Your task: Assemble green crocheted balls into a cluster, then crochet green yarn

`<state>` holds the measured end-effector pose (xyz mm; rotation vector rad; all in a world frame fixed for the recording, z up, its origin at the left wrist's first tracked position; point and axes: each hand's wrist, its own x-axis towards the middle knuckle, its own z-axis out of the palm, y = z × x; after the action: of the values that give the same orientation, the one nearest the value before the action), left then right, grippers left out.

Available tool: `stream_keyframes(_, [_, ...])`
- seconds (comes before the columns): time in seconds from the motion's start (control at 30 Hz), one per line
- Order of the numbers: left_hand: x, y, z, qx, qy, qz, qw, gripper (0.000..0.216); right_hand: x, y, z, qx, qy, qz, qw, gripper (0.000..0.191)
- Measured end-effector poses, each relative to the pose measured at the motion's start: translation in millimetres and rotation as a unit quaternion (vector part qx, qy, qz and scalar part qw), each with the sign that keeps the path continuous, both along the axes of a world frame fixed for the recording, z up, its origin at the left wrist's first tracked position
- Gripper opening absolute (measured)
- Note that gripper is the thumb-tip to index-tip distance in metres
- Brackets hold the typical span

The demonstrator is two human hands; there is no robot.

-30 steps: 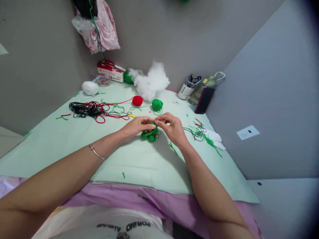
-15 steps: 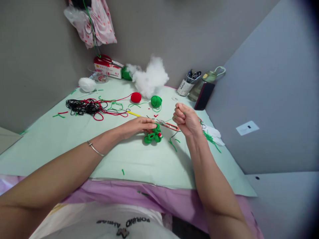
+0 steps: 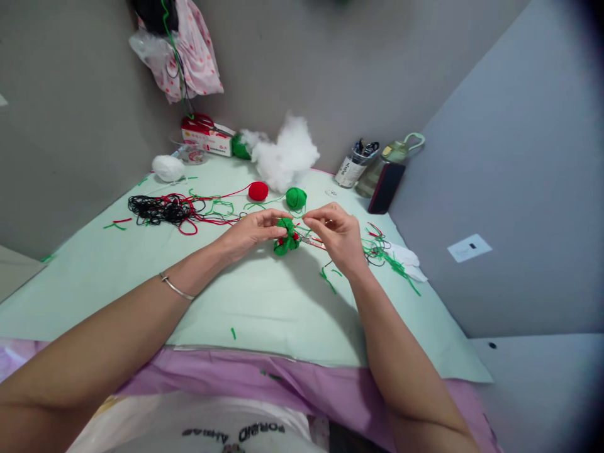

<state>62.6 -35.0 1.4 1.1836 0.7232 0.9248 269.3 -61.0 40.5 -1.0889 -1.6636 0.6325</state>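
Note:
My left hand (image 3: 252,234) is closed on a small green crocheted piece (image 3: 282,247) with red bits on it, thumb in front and fingers behind. Close to its right side, my right hand (image 3: 340,240) pinches thumb and forefinger together. Whatever lies between those fingertips is too fine to make out. Orange-handled thread snips (image 3: 312,241) lie on the table behind, partly covered by my right hand.
Red (image 3: 258,191) and green (image 3: 296,198) yarn balls sit behind my hands. White stuffing (image 3: 287,154) is heaped farther back. Tangled black yarn (image 3: 160,209) lies left, green scraps (image 3: 396,267) right. A pen cup (image 3: 349,171) and phone (image 3: 385,189) stand back right.
My right hand has come left and down from a raised fist to a pinch beside the green piece. My left hand has lifted and turned the piece slightly.

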Motion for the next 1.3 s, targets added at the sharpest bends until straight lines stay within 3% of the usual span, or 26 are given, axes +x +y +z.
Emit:
stream_keyframes(0.23, [-2.4, 3.7, -3.9, -0.012, -0.034, 0.006, 0.999, 0.04, -1.0, -3.5, -9.5, 0.032, -0.146, 0.008, 0.989, 0.01])
stream_keyframes(0.5, [-1.8, 2.6, -2.4, -0.026, -0.048, 0.004, 0.998, 0.04, -1.8, -5.4, -6.3, 0.025, -0.171, 0.01, 0.985, 0.012])
stream_keyframes(0.67, [0.1, 3.5, -6.4, 0.028, -0.011, 0.035, 0.999, 0.037, -4.6, -6.4, -8.2, 0.011, -0.18, 0.006, 0.984, 0.012])
stream_keyframes(0.83, [3.2, 1.5, -7.4, 0.047, -0.021, 0.056, 0.997, 0.035, -10.4, 1.1, -19.9, -0.06, -0.064, 0.041, 0.995, 0.008])
stream_keyframes(1.0, [2.1, 0.9, -4.4, 0.046, -0.027, 0.063, 0.997, 0.036, -6.0, 11.0, -23.1, -0.144, 0.075, 0.111, 0.981, 0.017])
stream_keyframes(1.17, [0.4, 0.0, 0.0, 0.039, -0.041, 0.033, 0.998, 0.037, 3.0, 18.1, -30.0, -0.198, 0.114, 0.157, 0.961, 0.024])
stream_keyframes(1.3, [4.4, -3.3, 1.0, 0.03, -0.052, 0.03, 0.998, 0.036, -0.8, 17.3, -33.6, -0.193, 0.131, 0.14, 0.962, 0.028])
